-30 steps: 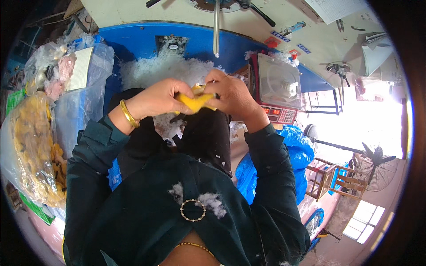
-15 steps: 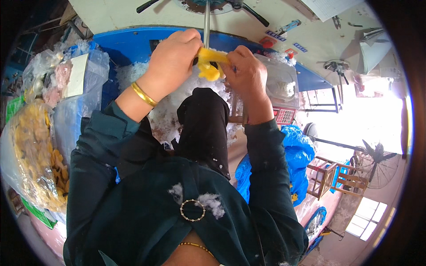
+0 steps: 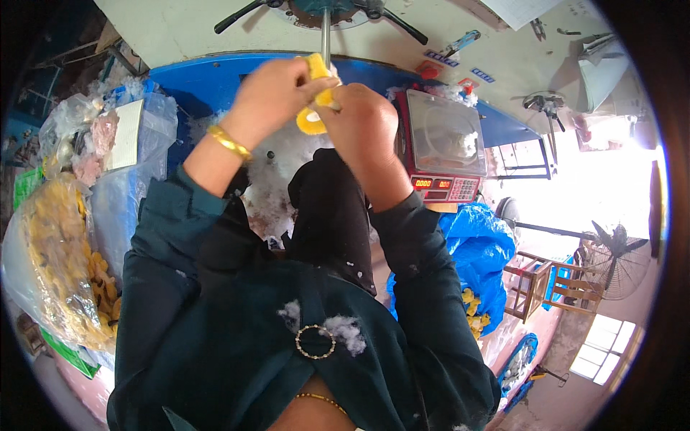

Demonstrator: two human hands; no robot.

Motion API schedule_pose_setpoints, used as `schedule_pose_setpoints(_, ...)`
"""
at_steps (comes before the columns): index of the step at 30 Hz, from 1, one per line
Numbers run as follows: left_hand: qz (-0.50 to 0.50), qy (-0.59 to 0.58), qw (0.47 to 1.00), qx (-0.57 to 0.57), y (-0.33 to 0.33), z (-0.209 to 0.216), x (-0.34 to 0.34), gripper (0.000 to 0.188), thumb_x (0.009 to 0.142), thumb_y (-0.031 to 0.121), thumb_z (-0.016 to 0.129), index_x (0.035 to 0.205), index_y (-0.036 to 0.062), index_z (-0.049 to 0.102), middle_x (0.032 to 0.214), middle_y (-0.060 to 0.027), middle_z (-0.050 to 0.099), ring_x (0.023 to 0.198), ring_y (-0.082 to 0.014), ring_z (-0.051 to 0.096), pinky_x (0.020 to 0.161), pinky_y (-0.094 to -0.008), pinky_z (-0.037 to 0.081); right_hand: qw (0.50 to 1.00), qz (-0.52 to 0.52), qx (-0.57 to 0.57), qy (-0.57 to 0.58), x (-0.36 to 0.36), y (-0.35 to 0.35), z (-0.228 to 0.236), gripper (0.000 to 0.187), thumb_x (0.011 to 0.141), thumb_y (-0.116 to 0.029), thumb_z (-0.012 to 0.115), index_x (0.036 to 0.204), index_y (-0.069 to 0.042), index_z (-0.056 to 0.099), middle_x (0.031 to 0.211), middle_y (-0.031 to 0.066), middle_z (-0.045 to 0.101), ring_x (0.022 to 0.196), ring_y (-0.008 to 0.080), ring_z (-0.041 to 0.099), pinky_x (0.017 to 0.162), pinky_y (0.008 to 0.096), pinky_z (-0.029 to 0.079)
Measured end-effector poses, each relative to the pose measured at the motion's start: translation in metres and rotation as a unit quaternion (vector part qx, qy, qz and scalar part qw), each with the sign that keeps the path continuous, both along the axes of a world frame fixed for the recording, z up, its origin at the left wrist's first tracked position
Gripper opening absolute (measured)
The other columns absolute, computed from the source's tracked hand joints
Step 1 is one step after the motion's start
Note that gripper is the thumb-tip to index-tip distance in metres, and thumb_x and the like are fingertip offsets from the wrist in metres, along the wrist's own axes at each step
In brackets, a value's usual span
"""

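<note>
A small yellow plush piece [image 3: 312,123] with white patches is between my two hands, just below the end of a thin metal tube [image 3: 325,39]. My left hand [image 3: 269,93], with a gold bangle at its wrist, grips the plush from the left and is slightly blurred. On the other side, my right hand [image 3: 365,118] pinches it with bent fingers close to my left fingertips. White fluffy stuffing [image 3: 266,176] lies beneath my hands and around my dark-clad leg. The plush's exact shape is partly hidden by my fingers.
A red scale [image 3: 445,136] with a clear tray stands at the right, a blue bag [image 3: 471,241] of yellow pieces below it. At the left, a clear plastic bag [image 3: 57,251] holds many yellow plush pieces. The machine panel [image 3: 453,65] carries black handles and a red button.
My right hand has moved left and down, uncovering the scale. The plush has turned from lying crosswise to hanging lengthwise, and its white patches show.
</note>
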State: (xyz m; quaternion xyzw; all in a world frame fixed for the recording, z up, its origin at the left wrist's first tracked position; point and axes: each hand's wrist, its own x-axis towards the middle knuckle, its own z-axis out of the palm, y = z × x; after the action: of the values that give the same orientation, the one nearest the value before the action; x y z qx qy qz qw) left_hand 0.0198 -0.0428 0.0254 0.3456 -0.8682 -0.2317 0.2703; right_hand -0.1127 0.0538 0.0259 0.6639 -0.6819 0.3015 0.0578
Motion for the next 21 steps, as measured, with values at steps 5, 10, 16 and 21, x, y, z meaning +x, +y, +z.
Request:
schedule_pose_setpoints(5, -0.121, 0.139, 0.952, 0.246, -0.016, -0.018, -0.012, 0.029, 0.091, 0.026, 0.062, 0.076, 0.0007, 0.063, 0.065, 0.0021, 0.056, 0.058, -0.0042, 0.046, 0.051, -0.0225, 0.037, 0.966, 0.092, 0.211, -0.113, -0.035, 0.016, -0.021, 0.040, 0.074, -0.046, 0.072, 0.080, -0.007, 0.068, 0.072, 0.0128, 0.065, 0.068, 0.0317, 0.064, 0.060, 0.0409, 0.048)
schedule_pose_setpoints(10, -0.076, 0.106, 0.985, 0.112, -0.054, 0.004, -0.031, 0.029, 0.085, 0.026, 0.062, 0.074, -0.0007, 0.064, 0.061, -0.0147, 0.061, 0.054, -0.0238, 0.058, 0.054, -0.0366, 0.044, 0.855, 0.122, 0.315, -0.394, -0.005, 0.033, 0.065, 0.033, 0.085, -0.025, 0.067, 0.098, 0.004, 0.062, 0.065, 0.0110, 0.064, 0.050, 0.0147, 0.059, 0.047, 0.0269, 0.044)
schedule_pose_setpoints(16, -0.102, 0.065, 0.988, 0.095, -0.048, -0.001, -0.031, 0.029, 0.089, 0.025, 0.061, 0.074, -0.0002, 0.061, 0.061, -0.0118, 0.058, 0.053, -0.0187, 0.051, 0.054, -0.0333, 0.042, 0.965, -0.065, 0.118, -0.225, -0.006, 0.012, 0.029, 0.035, 0.074, -0.036, 0.075, 0.080, -0.002, 0.069, 0.066, 0.0091, 0.061, 0.060, 0.0217, 0.059, 0.056, 0.0345, 0.045)
schedule_pose_setpoints(21, -0.078, 0.068, 0.990, 0.098, -0.010, 0.006, -0.015, 0.021, 0.083, 0.021, 0.063, 0.070, 0.0035, 0.060, 0.063, -0.0133, 0.058, 0.058, -0.0312, 0.056, 0.056, -0.0377, 0.045, 0.962, -0.066, 0.115, -0.237, 0.003, 0.012, 0.017, 0.034, 0.068, -0.031, 0.079, 0.077, 0.000, 0.066, 0.063, 0.0107, 0.058, 0.054, 0.0237, 0.056, 0.053, 0.0338, 0.044)
